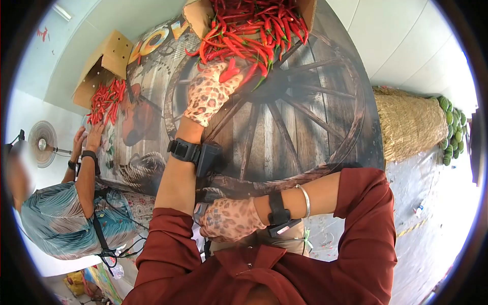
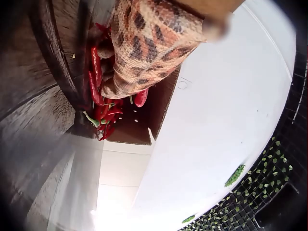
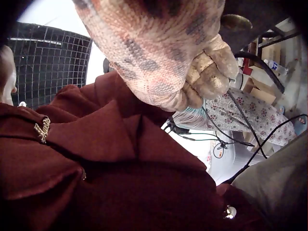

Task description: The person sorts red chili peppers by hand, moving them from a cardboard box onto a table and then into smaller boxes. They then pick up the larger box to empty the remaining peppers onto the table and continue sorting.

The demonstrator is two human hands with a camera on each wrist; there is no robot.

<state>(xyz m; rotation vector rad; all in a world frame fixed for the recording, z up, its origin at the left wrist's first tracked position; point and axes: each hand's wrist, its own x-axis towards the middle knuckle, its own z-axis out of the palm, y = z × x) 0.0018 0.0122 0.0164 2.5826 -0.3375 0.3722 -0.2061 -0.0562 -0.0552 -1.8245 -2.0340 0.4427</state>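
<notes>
My left hand (image 1: 209, 91), in a leopard-print glove, is at the near edge of a heap of red chili peppers (image 1: 249, 33) spilling from a cardboard box (image 1: 198, 15). Its fingers curl over a few red chilies (image 1: 230, 71). In the left wrist view the glove (image 2: 149, 53) hides most of the grip, with chilies (image 2: 95, 86) showing beside the fingertips. Gloved alike, my right hand (image 1: 231, 219) is near my belly by the table's near edge. Its fingers (image 3: 209, 79) are curled in the right wrist view; no held thing shows.
A printed tabletop (image 1: 269, 147) with a wagon-wheel picture lies under the chilies. At the left another person (image 1: 76, 218) reaches toward a smaller chili pile (image 1: 107, 101) before a second box (image 1: 116, 53). A fan (image 1: 42, 144) stands behind; a straw-coloured roll (image 1: 409, 122) and watermelons (image 1: 450, 127) are at right.
</notes>
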